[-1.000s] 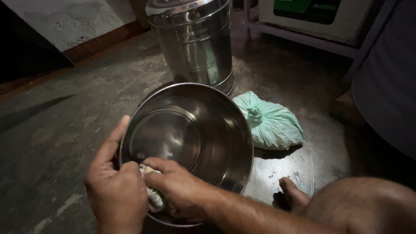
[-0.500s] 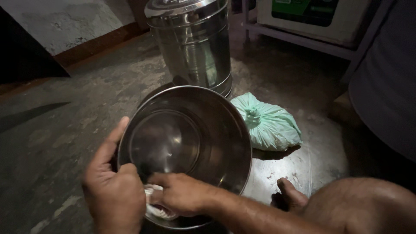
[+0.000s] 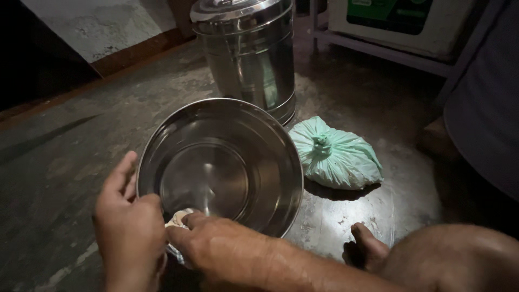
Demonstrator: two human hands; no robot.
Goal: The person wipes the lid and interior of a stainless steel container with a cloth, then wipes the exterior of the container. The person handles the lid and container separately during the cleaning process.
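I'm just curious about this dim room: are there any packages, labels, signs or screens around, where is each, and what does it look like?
Tied bag: pale green plastic, knotted on top, lumpy and rounded, on the floor right of the steel bowl.
Box: top right, on a low metal rack, whitish with a green panel on its face; too cropped to tell more.
No signs or screens show.

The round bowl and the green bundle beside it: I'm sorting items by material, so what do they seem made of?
The bowl looks like polished stainless steel: silvery, with mirror-like reflections and ringed highlights inside. The green bundle seems thin plastic film, probably a bag: pale, crinkled, slightly glossy, and knotted at the top.
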